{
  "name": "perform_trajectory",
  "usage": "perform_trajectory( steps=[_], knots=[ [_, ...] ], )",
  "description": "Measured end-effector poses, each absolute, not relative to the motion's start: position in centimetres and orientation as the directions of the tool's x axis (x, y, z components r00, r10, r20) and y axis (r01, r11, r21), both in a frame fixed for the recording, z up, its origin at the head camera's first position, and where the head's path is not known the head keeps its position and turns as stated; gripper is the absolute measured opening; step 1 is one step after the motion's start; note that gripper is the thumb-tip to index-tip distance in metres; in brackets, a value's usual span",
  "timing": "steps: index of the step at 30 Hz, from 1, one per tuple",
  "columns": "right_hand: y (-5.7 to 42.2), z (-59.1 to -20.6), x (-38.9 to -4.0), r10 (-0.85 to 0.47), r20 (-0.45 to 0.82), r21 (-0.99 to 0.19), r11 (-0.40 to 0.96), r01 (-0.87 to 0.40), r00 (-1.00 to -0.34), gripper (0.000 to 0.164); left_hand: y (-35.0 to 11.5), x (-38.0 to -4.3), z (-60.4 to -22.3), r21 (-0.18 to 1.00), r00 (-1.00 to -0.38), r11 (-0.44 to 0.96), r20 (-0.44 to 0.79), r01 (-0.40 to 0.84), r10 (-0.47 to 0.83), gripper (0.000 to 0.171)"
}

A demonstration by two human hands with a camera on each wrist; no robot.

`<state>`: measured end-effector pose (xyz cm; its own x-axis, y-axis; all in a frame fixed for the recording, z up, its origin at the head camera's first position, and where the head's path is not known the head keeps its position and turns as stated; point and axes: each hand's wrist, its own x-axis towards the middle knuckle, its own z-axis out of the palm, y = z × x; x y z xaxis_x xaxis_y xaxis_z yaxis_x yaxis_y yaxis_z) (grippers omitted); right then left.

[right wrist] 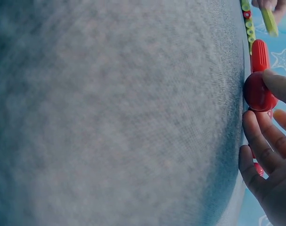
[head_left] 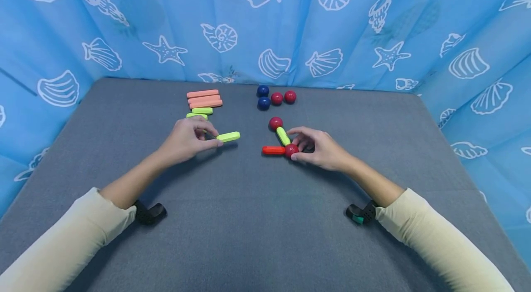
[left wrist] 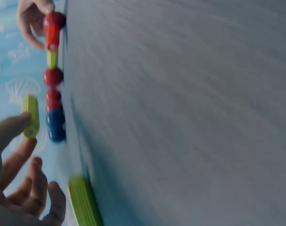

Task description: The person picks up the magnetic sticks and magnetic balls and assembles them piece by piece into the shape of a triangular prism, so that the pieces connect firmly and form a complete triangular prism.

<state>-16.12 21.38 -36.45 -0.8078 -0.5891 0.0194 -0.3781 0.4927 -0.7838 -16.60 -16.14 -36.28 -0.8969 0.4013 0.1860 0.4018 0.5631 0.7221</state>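
Observation:
My left hand point(head_left: 187, 141) pinches one end of a yellow-green ridged stick point(head_left: 228, 137), raised a little above the table. My right hand point(head_left: 319, 148) holds a dark red ball point(head_left: 292, 150) between thumb and fingers. Joined to that ball are a red-orange stick point(head_left: 273, 150) pointing left and a second yellow-green stick point(head_left: 283, 136) slanting up and away. At the far end of the slanting stick sits another red ball point(head_left: 275, 123). In the right wrist view, the held ball point(right wrist: 258, 92) has the red-orange stick point(right wrist: 260, 54) against it.
Beyond my left hand lie salmon-coloured sticks point(head_left: 203, 94) and shorter yellow-green sticks point(head_left: 202, 111). Two blue balls point(head_left: 263, 103) and two red balls point(head_left: 290, 96) stand near the back edge. A grey cloth covers the table point(head_left: 257, 218); a blue shell-patterned curtain point(head_left: 265, 20) hangs behind.

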Motion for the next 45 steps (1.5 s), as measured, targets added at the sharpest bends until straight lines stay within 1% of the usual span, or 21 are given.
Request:
perform_trajectory(
  steps=[4, 7, 15, 24, 27, 31, 36, 38, 41, 45],
  knots=[
    [21.4, -36.4, -16.1, -0.581, 0.003, -0.784, 0.504, -0.363, -0.814, 0.062, -13.2, -17.7, -36.3, 0.725, -0.901, 0.567, 0.173, 0.390, 0.398, 0.018],
    [21.3, -36.3, -16.1, -0.575, -0.007, -0.779, 0.516, -0.356, -0.818, 0.061, -11.4, -18.3, -36.5, 0.717, -0.913, 0.598, 0.134, 0.358, 0.386, 0.019],
    [21.1, -36.2, -16.1, -0.573, -0.003, -0.776, 0.518, -0.360, -0.819, 0.060, -8.2, -19.1, -36.8, 0.698, -0.944, 0.661, 0.062, 0.274, 0.325, 0.022],
    [21.1, -36.2, -16.1, -0.573, 0.003, -0.769, 0.523, -0.368, -0.819, 0.059, -6.8, -19.5, -36.8, 0.695, -0.956, 0.683, 0.021, 0.224, 0.291, 0.027],
    [21.2, -36.2, -16.1, -0.575, 0.006, -0.775, 0.515, -0.367, -0.818, 0.060, -6.9, -19.8, -36.9, 0.707, -0.943, 0.666, 0.004, 0.238, 0.333, 0.027],
    [21.3, -36.3, -16.1, -0.577, 0.009, -0.780, 0.508, -0.366, -0.817, 0.061, -7.2, -20.9, -36.9, 0.754, -0.915, 0.605, -0.014, 0.255, 0.403, 0.025],
    [21.2, -36.3, -16.2, -0.571, 0.004, -0.777, 0.515, -0.362, -0.821, 0.059, -6.6, -22.6, -36.5, 0.786, -0.921, 0.570, -0.001, 0.241, 0.391, 0.024],
    [21.2, -36.2, -16.2, -0.570, 0.001, -0.774, 0.520, -0.362, -0.822, 0.059, -6.1, -23.4, -36.4, 0.786, -0.933, 0.571, 0.021, 0.238, 0.359, 0.028],
    [21.2, -36.2, -16.2, -0.573, -0.002, -0.771, 0.523, -0.363, -0.820, 0.059, -5.3, -24.6, -36.4, 0.774, -0.950, 0.591, 0.044, 0.227, 0.308, 0.037],
    [21.2, -36.2, -16.3, -0.580, -0.011, -0.773, 0.522, -0.360, -0.815, 0.060, -4.5, -25.8, -36.6, 0.744, -0.969, 0.643, 0.027, 0.185, 0.247, 0.048]
  ],
)
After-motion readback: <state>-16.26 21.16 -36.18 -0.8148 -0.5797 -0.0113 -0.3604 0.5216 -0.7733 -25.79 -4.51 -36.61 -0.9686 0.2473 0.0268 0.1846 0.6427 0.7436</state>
